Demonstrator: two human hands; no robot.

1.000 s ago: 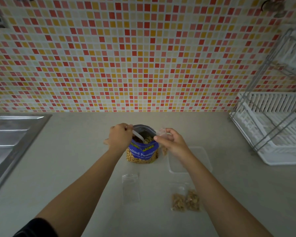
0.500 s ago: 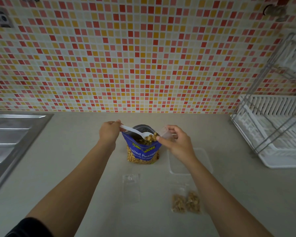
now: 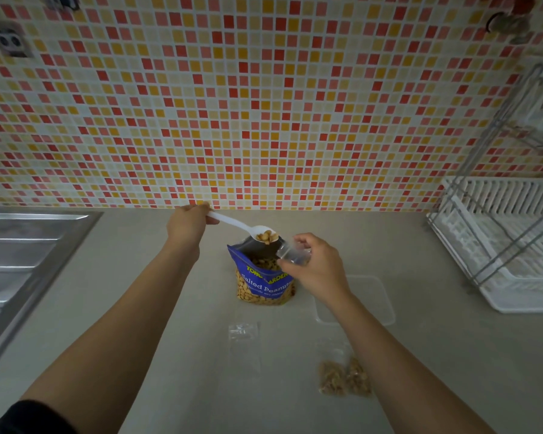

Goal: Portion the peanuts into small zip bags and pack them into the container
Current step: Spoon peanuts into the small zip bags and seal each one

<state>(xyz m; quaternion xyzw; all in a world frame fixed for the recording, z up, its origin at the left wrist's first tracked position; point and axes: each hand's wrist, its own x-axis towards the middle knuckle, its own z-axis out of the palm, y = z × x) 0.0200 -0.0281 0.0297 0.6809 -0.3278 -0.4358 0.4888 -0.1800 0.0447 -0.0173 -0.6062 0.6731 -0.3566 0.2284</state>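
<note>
Beige counter (image 3: 107,308): left hand (image 3: 187,225) raised, spoon (image 3: 248,228) level; right hand (image 3: 315,266) pinching zip bag (image 3: 292,255).

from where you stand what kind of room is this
Most likely a home kitchen. A steel sink is set into the countertop on the left, a white dish rack stands on the right, and a mosaic tile backsplash covers the wall behind.

Head cam, looks fwd/down at counter (image 3: 157,308) (wide-angle), hands close below.
</note>
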